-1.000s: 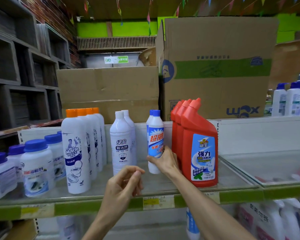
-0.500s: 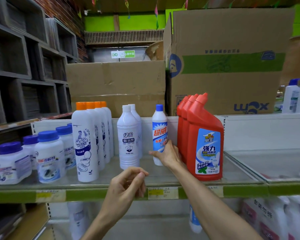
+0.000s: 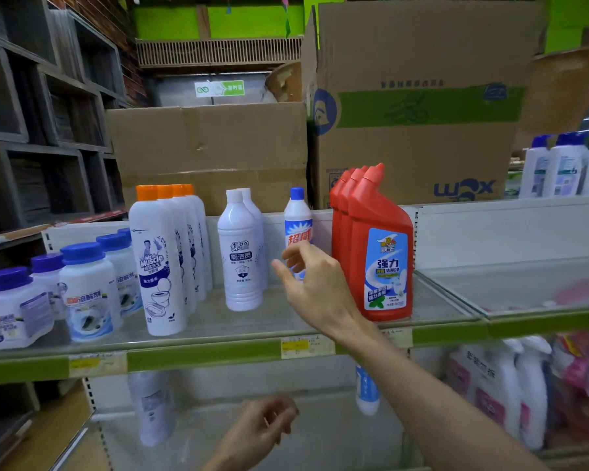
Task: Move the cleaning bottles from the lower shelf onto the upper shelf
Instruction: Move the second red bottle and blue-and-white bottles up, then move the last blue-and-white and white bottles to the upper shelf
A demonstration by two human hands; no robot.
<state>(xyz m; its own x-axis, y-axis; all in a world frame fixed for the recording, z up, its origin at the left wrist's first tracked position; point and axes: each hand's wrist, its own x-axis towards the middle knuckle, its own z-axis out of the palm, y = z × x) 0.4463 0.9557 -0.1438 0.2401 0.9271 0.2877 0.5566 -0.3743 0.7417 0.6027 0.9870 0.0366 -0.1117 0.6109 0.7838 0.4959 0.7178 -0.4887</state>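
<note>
Bottles still on the lower shelf (image 3: 252, 433), one blurred white (image 3: 152, 407) and one blue-labelled (image 3: 367, 390), stand behind the loosely curled, empty left hand (image 3: 262, 428), while above, the right hand (image 3: 315, 283) hangs released before the blue-capped bottle (image 3: 297, 215) upright on the upper shelf (image 3: 218, 355) beside red bottles (image 3: 374, 239).

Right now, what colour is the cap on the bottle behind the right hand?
Blue cap, seen in the head view.
</note>
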